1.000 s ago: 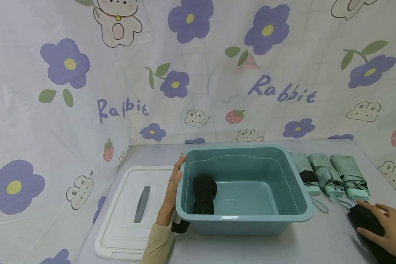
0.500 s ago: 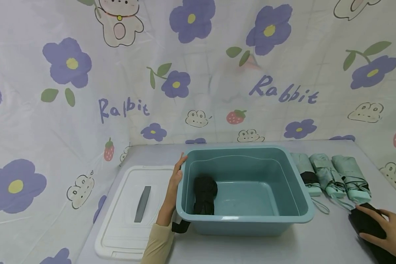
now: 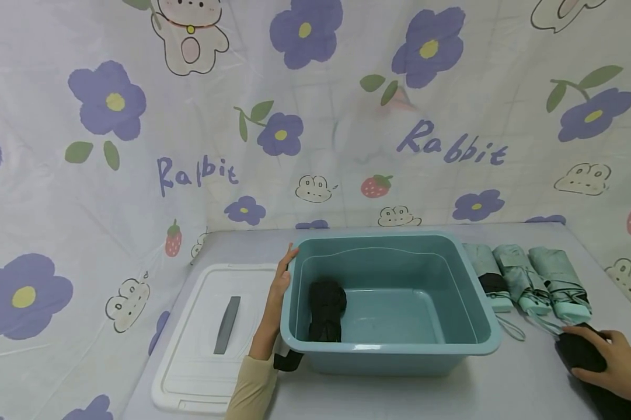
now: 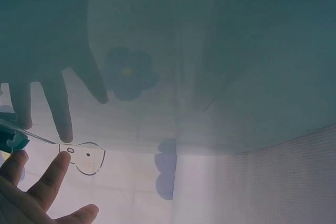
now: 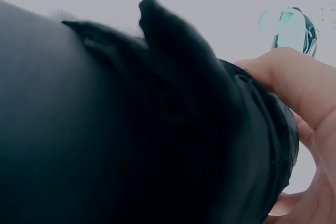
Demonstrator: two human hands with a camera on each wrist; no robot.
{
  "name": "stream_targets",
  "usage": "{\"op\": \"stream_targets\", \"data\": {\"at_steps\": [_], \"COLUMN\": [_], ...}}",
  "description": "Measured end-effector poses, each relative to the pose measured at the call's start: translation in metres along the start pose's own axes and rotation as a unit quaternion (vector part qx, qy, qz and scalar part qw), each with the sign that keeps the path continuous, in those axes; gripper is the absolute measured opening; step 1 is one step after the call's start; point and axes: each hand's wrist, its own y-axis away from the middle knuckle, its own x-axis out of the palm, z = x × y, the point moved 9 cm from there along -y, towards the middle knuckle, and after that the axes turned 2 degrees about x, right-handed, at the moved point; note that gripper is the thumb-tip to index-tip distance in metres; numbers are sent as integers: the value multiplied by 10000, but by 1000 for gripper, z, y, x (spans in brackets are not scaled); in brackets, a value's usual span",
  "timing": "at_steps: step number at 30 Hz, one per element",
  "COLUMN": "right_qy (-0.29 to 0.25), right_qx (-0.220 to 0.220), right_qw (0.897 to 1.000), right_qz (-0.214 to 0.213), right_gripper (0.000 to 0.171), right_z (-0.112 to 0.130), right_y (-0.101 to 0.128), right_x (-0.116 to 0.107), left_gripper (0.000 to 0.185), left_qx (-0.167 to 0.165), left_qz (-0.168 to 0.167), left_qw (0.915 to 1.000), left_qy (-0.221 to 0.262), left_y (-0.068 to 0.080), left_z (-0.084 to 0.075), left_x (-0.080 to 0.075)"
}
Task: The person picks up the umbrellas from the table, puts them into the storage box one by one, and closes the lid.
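Well, pale table [image 3: 378, 399], floral backdrop [image 3: 341, 99] — left grip [image 3: 282, 277] spread, right grip [image 3: 621, 364] clasping black bundle [image 3: 579, 353].

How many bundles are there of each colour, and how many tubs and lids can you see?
Mint-green bundles: 3
Black bundles: 2
Blue-green tub: 1
White lid: 1
Total: 7

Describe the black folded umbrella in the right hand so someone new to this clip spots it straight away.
Start at the blue-green bin in the head view, then go right to the row of three mint folded umbrellas. Just nearer the camera, the right hand grips the black folded umbrella. Its colour separates it from that row; the other black bundle lies inside the bin.
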Motion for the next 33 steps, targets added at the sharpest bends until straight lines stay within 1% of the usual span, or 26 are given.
{"op": "stream_targets", "data": {"at_steps": [3,6,11,15,18,25,33], "right_qy": [18,44,-83,-149,-247,-628,-932], "right_qx": [-73,-110,-145,-103,-168,-465,-592], "right_qw": [9998,9992,9985,9986,9982,9941,9888], "right_qz": [-173,-387,-523,-491,-518,-757,-1005], "right_gripper": [88,83,80,81,80,79,78], "right_z": [-1,2,14,18,22,39,56], "right_y": [-1,1,4,3,2,3,2], "right_x": [-2,-11,-25,-32,-38,-53,-68], "left_gripper": [49,49,49,49,49,47,49], "left_qx": [10,8,33,81,78,134,48], "left_qz": [-4,-16,-36,-30,-41,-56,-36], "left_qw": [10000,10000,10000,10000,10000,9998,10000], "left_qy": [26,1,-16,-26,-17,-132,39], "left_y": [0,1,1,1,1,1,2], "left_z": [0,1,2,1,0,-3,-2], "left_x": [0,0,1,1,1,0,1]}}
